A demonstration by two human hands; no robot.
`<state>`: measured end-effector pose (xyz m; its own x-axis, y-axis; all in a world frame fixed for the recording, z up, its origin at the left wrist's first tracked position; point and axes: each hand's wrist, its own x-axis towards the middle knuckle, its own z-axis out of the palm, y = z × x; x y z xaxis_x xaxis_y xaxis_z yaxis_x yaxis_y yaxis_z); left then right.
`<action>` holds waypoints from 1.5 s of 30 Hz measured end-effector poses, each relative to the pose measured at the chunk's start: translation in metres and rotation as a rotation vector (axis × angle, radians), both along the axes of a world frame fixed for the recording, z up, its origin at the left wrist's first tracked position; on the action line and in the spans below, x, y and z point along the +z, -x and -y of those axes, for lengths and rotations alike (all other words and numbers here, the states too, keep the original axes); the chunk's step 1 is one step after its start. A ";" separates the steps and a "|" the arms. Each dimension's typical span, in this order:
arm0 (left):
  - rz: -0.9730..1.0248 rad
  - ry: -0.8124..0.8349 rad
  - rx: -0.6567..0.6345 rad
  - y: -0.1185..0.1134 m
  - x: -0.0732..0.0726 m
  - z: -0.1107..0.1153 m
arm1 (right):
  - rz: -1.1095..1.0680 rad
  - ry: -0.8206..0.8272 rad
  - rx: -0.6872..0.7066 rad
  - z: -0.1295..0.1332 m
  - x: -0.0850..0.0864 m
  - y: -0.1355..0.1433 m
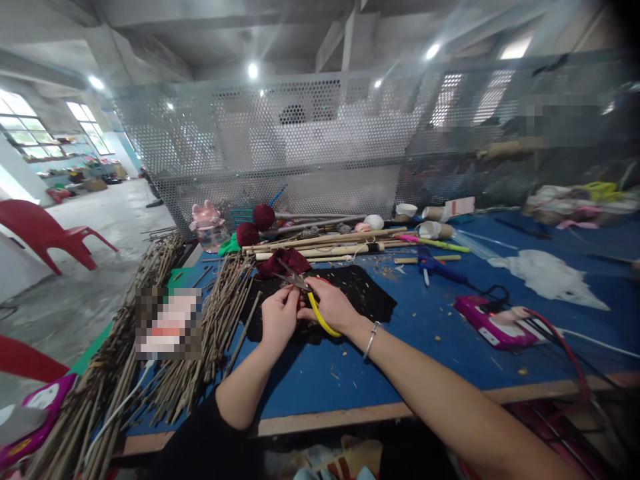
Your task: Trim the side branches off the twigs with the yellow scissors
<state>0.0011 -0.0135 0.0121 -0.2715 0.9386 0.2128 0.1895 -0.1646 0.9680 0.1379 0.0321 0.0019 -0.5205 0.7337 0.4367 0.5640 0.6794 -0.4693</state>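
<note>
1. Above the black cloth, the right hand has its grip closed around yellow-handled scissors, whose blades stand slightly apart and point away from the body, toward a dark red cloth
2. Just beside it, the left hand has its grip drawn into a pinch near the blades; what lies between the fingertips is too small and hidden to tell, so whether this cut is finished cannot be judged
3. Around the hands, pale chips lie on the black cloth and the blue surface, which suggests that some trimming is done
4. Left of the cloth, thin twigs lie heaped; so large a pile looks like plenty of material left uncut
5. Beyond the cloth, pale rods lie near dark red balls, and no finished piece can be made out among them
6. Farther right, a blue glue gun lies out of either grip, so no gluing seems under way
</note>
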 end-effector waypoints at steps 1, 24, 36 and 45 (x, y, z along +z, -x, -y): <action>-0.005 0.001 -0.001 0.000 0.000 0.000 | -0.003 0.011 0.006 0.000 -0.001 0.000; 0.126 0.013 0.008 0.003 -0.003 -0.004 | 0.060 -0.015 -0.046 0.004 0.001 0.002; -0.012 -0.091 -0.024 0.004 -0.004 -0.004 | 0.009 0.034 -0.031 0.002 -0.001 0.003; -0.018 -0.100 -0.113 0.001 -0.001 0.001 | -0.107 -0.049 0.075 0.000 -0.007 0.005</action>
